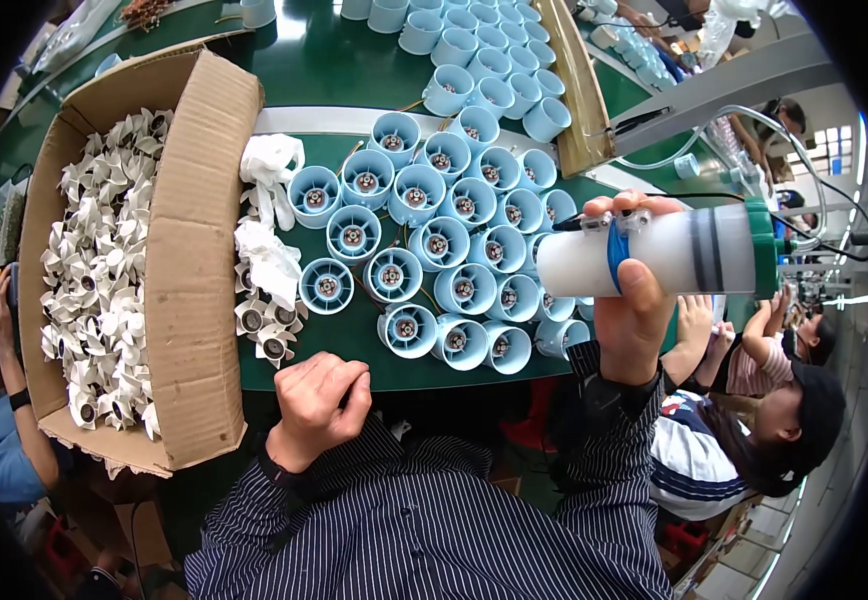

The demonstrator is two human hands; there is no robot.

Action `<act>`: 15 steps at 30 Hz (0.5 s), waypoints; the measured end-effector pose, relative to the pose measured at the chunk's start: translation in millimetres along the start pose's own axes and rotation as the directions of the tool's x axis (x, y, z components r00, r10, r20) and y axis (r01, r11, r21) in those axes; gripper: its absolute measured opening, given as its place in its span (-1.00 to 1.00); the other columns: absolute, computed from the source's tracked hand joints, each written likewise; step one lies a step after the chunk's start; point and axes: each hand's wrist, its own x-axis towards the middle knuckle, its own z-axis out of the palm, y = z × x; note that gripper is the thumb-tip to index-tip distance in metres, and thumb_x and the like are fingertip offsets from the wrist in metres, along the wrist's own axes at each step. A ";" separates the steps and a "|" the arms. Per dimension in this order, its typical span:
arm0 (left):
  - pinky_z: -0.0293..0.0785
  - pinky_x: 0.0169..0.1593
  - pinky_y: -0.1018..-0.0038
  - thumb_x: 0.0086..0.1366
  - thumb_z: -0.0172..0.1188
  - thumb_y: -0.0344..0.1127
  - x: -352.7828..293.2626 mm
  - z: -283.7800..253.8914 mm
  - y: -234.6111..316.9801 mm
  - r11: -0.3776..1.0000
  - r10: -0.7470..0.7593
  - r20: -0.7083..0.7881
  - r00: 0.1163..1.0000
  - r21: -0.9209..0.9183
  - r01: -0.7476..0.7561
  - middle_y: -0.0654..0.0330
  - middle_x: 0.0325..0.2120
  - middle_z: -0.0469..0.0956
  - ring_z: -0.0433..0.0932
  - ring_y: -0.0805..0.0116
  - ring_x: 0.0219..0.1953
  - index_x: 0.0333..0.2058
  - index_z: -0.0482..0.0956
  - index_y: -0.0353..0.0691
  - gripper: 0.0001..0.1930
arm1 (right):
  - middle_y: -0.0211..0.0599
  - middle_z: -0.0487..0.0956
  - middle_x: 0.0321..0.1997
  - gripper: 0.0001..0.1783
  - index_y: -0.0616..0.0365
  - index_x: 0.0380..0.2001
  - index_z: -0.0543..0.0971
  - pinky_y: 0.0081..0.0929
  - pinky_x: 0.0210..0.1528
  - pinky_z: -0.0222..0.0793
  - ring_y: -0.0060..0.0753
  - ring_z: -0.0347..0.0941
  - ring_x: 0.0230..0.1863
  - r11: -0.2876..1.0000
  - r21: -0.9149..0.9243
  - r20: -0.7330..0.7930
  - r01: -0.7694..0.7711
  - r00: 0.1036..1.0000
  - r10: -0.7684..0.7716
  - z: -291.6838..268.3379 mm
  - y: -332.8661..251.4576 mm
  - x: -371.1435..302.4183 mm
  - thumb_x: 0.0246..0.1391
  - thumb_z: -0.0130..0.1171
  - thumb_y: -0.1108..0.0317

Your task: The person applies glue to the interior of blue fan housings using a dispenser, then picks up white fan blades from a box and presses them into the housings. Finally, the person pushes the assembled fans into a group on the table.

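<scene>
My right hand [634, 310] is wrapped round a large white dispensing syringe [679, 252] with a green end cap and a blue band. The syringe is held sideways above the right part of a group of light-blue round motor housings [436, 243]. A thin clear tube [806, 160] runs from its cap. My left hand [319, 408] is closed in a fist at the table's near edge, just below some loose white fan impellers [272, 328]. Whatever its fingers may hold is hidden. The housings stand open side up, with metal shafts and windings showing inside.
A deep cardboard box [199, 270] full of white impellers stands on the left. Crumpled white plastic [269, 262] lies beside it. More blue housings [489, 65] fill the far table, next to a wooden board [576, 95]. Other people [719, 440] sit at the right and left.
</scene>
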 end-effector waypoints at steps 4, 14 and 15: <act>0.45 -0.51 0.34 0.09 0.36 -0.57 3.8 -2.1 3.1 1.000 0.002 0.004 1.000 0.010 -0.002 0.18 -0.60 0.52 0.56 0.20 -0.61 -0.31 0.64 -0.28 -0.83 | -0.20 0.52 0.24 -0.34 0.18 0.30 0.43 -0.08 0.43 0.39 -0.11 0.50 0.33 0.999 -0.044 -0.022 -0.012 1.000 0.011 -2.4 -3.4 20.8 0.19 0.43 0.26; 0.43 -0.52 0.34 0.10 0.34 -0.58 9.3 -7.6 9.7 1.000 -0.012 0.001 1.000 0.004 0.012 0.17 -0.61 0.53 0.54 0.21 -0.62 -0.32 0.65 -0.28 -0.85 | -0.15 0.55 0.22 -0.41 0.21 0.27 0.43 -0.07 0.44 0.42 -0.16 0.54 0.32 0.997 -0.021 0.047 -0.069 0.996 0.070 27.9 16.7 69.7 0.22 0.39 0.40; 0.43 -0.52 0.34 0.10 0.34 -0.58 9.5 -7.7 9.6 1.000 -0.011 -0.001 1.000 0.003 0.011 0.17 -0.61 0.53 0.54 0.21 -0.62 -0.32 0.65 -0.28 -0.85 | -0.16 0.55 0.22 -0.41 0.21 0.26 0.43 -0.07 0.43 0.42 -0.16 0.54 0.32 0.997 -0.014 0.049 -0.076 0.996 0.076 30.4 19.7 71.1 0.22 0.39 0.41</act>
